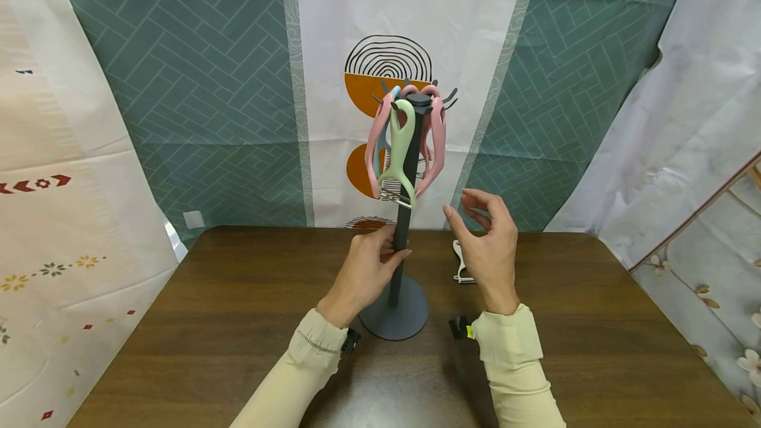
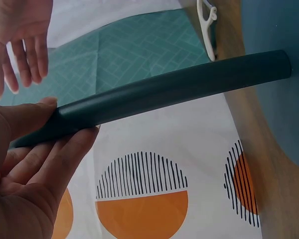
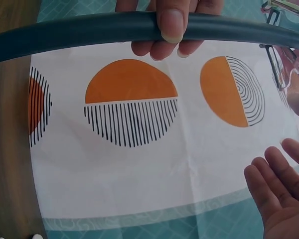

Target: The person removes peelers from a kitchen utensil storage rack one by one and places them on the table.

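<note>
A dark grey upright stand (image 1: pixel 403 222) on a round base (image 1: pixel 394 323) is held by my left hand (image 1: pixel 361 276), thumb and fingers around its pole. Peelers hang from the hooks at its top: a green peeler (image 1: pixel 398 154) in front, pink peelers (image 1: pixel 438 141) to the sides, and a blue one mostly hidden behind. To the right of the pole, my right hand (image 1: pixel 492 249) is raised with nothing in it, thumb apart from loosely bent fingers. Just left of that hand, a white peeler (image 1: pixel 457 251) lies on the table, partly covered by it in the head view.
The brown wooden table (image 1: pixel 238 322) carries the stand near its middle. Patterned cloth (image 1: pixel 208 84) hangs behind the table's far edge, with pale cloths (image 1: pixel 642 124) at both sides. Dark wrist cameras (image 1: pixel 459 327) sit by both sleeves.
</note>
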Demonstrator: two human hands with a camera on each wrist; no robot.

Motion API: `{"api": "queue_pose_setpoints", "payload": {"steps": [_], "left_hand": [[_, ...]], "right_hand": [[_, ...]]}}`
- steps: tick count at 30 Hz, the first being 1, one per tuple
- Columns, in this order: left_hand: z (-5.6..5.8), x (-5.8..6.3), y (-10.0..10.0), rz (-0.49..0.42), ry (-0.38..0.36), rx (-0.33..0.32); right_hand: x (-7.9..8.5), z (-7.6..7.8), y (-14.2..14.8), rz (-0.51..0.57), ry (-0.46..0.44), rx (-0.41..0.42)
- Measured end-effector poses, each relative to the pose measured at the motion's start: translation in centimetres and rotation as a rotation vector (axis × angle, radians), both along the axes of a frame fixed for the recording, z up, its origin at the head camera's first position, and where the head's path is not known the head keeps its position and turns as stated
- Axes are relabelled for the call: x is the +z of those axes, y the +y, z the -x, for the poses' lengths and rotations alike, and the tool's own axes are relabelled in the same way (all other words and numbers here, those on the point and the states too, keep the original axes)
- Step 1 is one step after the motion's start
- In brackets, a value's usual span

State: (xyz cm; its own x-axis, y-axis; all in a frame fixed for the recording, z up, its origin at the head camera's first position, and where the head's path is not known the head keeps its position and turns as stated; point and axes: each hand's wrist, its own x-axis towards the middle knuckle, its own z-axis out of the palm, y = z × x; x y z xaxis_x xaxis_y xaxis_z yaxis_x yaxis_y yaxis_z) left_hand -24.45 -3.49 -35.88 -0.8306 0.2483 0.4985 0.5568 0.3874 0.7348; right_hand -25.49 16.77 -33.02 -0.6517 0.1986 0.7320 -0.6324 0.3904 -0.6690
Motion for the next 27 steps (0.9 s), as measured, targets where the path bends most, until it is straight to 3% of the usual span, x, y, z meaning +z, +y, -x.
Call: {"api": "queue_pose_setpoints", "payload": {"steps": [27], "left_hand": [[-0.1, 0.0, 0.2, 0.011, -0.012, 0.025]], "right_hand": [[1.6, -1.0, -1.5, 0.032, 0.093, 0.083]]}}
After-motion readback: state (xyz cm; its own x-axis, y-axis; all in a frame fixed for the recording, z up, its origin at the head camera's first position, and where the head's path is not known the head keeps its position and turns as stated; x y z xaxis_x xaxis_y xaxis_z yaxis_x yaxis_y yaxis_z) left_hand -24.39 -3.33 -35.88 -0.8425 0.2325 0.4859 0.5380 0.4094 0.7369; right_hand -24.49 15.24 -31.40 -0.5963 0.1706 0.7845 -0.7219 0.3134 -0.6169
